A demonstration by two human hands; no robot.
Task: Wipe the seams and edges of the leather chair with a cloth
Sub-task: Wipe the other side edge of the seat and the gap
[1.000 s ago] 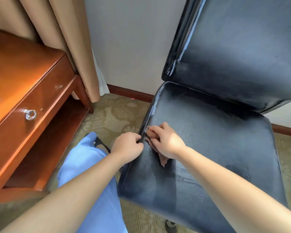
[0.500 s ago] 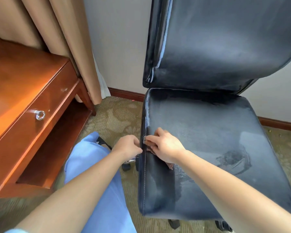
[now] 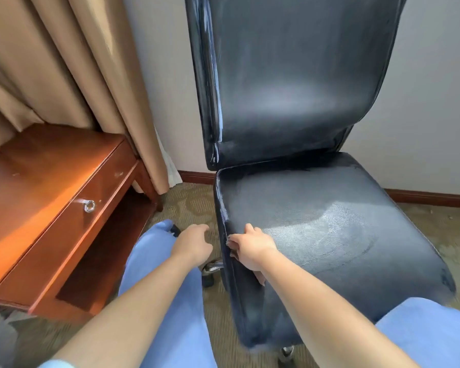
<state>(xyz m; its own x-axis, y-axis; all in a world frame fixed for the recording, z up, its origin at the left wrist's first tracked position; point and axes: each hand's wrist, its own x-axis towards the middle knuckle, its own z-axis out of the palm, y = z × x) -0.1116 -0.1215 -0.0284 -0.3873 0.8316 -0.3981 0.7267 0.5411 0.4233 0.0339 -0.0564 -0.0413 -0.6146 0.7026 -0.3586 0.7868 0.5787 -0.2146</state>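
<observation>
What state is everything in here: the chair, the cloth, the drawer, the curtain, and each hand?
Chair: upright, seat dull and streaky.
Cloth: bunched under the right hand, pressed on the seat's left edge seam.
Right hand: gripping the cloth.
Left hand: loosely curled, holding nothing, beside the seat.
Desk drawer: closed.
Curtain: hanging behind the desk.

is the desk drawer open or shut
Shut. The drawer front sits flush with the desk edge, no gap showing, and its knob is untouched; neither hand is near it.
</observation>
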